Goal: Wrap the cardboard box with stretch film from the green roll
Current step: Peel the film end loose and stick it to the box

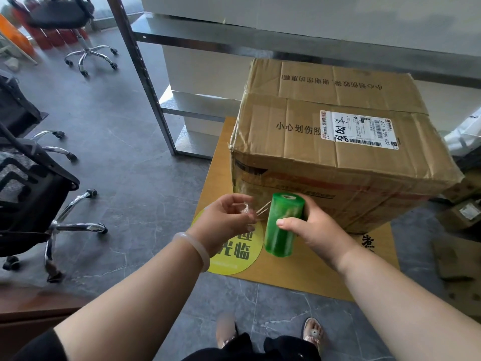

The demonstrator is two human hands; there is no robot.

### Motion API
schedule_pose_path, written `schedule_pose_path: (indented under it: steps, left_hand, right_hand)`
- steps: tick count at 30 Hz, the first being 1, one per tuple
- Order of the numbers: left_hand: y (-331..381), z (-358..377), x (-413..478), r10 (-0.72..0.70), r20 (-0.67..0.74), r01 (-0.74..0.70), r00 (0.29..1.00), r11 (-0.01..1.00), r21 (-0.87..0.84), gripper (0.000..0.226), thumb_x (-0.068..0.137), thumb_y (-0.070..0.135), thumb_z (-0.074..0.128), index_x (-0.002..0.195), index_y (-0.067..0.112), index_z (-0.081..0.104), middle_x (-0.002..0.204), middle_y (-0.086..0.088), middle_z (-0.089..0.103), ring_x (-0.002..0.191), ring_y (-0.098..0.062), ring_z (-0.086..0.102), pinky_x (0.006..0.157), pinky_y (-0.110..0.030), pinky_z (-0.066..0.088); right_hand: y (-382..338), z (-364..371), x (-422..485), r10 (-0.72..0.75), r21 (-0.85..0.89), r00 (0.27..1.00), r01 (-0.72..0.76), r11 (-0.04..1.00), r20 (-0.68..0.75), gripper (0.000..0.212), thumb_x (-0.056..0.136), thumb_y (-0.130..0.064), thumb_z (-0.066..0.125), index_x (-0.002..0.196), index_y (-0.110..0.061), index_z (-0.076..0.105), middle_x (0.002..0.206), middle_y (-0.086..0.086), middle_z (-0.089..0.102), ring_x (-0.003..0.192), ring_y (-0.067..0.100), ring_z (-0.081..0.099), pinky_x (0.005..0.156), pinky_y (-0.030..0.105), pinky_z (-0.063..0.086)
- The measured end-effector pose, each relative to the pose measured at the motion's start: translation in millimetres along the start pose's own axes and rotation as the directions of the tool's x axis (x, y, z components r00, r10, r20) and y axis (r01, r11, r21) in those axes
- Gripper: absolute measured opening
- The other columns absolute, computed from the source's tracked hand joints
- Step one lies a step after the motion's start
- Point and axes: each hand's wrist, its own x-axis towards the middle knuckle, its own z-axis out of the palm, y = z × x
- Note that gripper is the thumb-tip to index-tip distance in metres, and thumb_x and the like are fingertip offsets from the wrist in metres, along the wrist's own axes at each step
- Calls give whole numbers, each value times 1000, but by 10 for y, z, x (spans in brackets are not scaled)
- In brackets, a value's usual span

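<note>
Head view: right hand [316, 225] grips green roll [283, 224] upright, just before cardboard box [338, 142] standing on floor mat [299, 272]; left hand [229, 220] pinches bunched film tail [246, 210] pulled off roll; film not yet anchored on box; risk: thin twisted tail may snap or slip from pinch if roll pulled away hard; wrap would start roped, not flat.

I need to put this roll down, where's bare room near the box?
Bare mat in front of the cardboard box, right of the yellow circle. Bare grey floor between the mat and the office chairs. Crowded right of the box: cardboard scraps, bags. Shelf rack close behind.
</note>
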Motion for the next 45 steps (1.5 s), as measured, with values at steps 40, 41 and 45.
schedule_pose_path:
  steps: [40,41,45]
  left_hand:
    - [-31,-20,-33,51,-164,-52,985,999,-2,21,93,9,64,111,19,69,82,0,63,68,-14,54,71,-32,49]
    - [-30,-34,-27,74,-193,-78,978,997,-16,22,94,7,62,113,17,68,82,0,63,71,-14,57,76,-34,51]
    - [-13,-9,-47,61,-211,-103,975,976,-193,28,100,-2,47,115,13,66,61,6,61,52,-6,55,58,-25,53]
  right_hand:
    - [2,-4,-55,-10,-145,1000,9,989,-9,55,81,-15,71,128,-22,44,107,0,61,99,14,58,75,22,45]
    - [5,-5,-59,-8,-146,1000,7,989,-5,56,81,-15,71,129,-22,43,106,0,61,98,14,58,75,23,45]
    - [15,9,-64,-6,-142,1000,4,990,-9,56,81,-14,71,128,-23,42,105,-2,59,96,12,57,74,22,44]
